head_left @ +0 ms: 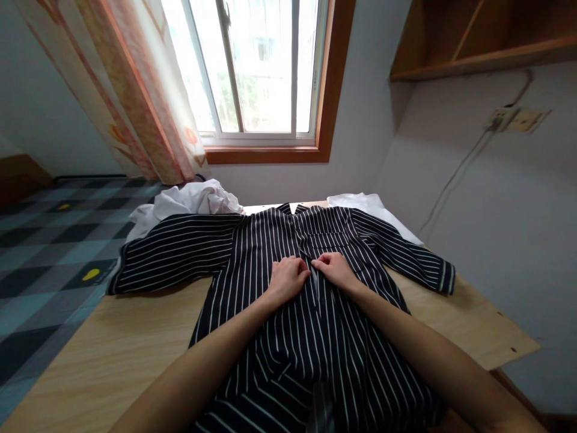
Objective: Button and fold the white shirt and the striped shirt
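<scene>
A black shirt with white stripes (265,240) lies spread front side up on a wooden board, its collar at the far edge and both sleeves stretched out sideways. My left hand (288,276) is closed on the edge of the front opening, left of the middle. Just across from it, my right hand (332,269) pinches the other front edge, below the chest pocket (331,240). A narrow gap parts the fingertips of the two hands. Any button between the fingers is hidden. Toward me the lower part of the shirt is creased and hangs over the near edge.
White crumpled cloth (198,197) lies behind the left sleeve, and another white cloth (372,207) behind the right one. The wooden board (112,337) adjoins a checked bedspread (40,282). A window (265,72), a curtain (148,90) and a wall socket with a cord (518,119) are beyond.
</scene>
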A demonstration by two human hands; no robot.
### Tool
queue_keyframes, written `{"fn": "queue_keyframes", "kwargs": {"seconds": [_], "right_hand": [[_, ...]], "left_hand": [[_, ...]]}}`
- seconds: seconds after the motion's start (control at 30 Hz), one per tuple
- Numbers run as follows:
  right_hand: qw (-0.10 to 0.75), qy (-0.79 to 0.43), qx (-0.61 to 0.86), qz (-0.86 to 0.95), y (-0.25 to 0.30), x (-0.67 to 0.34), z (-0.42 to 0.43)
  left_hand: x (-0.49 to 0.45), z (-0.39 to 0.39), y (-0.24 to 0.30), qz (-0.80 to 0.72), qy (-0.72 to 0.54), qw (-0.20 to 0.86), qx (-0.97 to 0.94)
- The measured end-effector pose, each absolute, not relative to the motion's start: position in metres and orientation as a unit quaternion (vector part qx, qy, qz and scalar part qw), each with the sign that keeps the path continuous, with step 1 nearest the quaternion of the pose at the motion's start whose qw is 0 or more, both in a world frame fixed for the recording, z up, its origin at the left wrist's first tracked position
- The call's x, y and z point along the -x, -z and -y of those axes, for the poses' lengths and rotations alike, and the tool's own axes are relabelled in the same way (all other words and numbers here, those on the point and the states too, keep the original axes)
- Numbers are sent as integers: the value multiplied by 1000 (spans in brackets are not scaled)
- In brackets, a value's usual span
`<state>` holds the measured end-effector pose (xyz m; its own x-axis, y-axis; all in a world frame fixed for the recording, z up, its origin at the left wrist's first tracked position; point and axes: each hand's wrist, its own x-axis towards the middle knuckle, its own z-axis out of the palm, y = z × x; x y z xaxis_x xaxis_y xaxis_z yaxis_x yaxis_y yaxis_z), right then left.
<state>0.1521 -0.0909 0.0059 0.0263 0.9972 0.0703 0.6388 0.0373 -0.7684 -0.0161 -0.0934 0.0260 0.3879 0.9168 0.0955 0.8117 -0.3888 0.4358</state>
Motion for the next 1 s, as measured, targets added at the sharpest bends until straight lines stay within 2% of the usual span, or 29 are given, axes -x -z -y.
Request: {"fn": "queue_keyframes", "kwargs": {"seconds": [0.2,0.4,0.63,1.0], "right_hand": [[400,-457,619,499,-2,-150,89],[443,-535,571,437,-5,-149,91],[455,-475,568,495,2,-148,94],[422,-412,584,558,2,-148,100]], "left_hand": [[19,89,-28,-531,-175,170,-811],[19,88,-29,-533,-180,175,-808],[17,89,-33,-524,-192,211,-802],[16,84,-31,-519,-200,297,-777]]}}
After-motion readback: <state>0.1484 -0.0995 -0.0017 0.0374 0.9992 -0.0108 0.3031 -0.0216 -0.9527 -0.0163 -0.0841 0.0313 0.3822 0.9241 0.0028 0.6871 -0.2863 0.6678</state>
